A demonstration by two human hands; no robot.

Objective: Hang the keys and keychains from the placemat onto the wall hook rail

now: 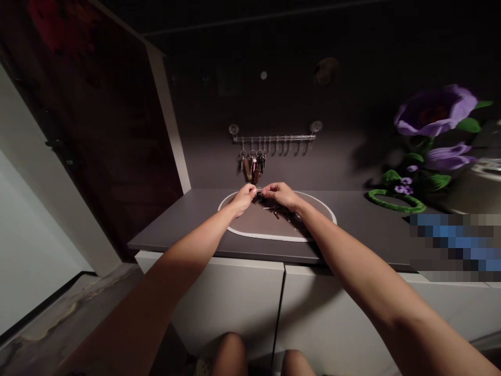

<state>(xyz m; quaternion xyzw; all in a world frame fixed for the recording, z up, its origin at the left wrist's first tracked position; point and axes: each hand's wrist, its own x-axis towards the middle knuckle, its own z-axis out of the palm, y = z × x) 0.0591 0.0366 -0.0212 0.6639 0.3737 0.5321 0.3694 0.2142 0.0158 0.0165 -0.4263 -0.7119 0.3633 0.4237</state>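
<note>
My left hand (pixel 244 198) and my right hand (pixel 282 193) meet over the oval mat (pixel 270 236), fingers pinched together. Between them is a small dark key bunch (pixel 259 197) on a ring; its details are too small to make out. More loose keys (pixel 276 214) lie on the mat just below my right hand, partly hidden by that forearm. Above my hands, several key bunches (pixel 252 166) with brown and pink tags hang from the left hooks of a clear hook rail (pixel 274 139) on the wall.
The mat lies on a dark countertop (pixel 176 224) over white cabinet doors (pixel 235 292). Purple artificial flowers (pixel 434 115) with a green ring base (pixel 395 201) stand at the right, beside a pale rounded object (pixel 475 188). A dark door (pixel 94 130) is at the left.
</note>
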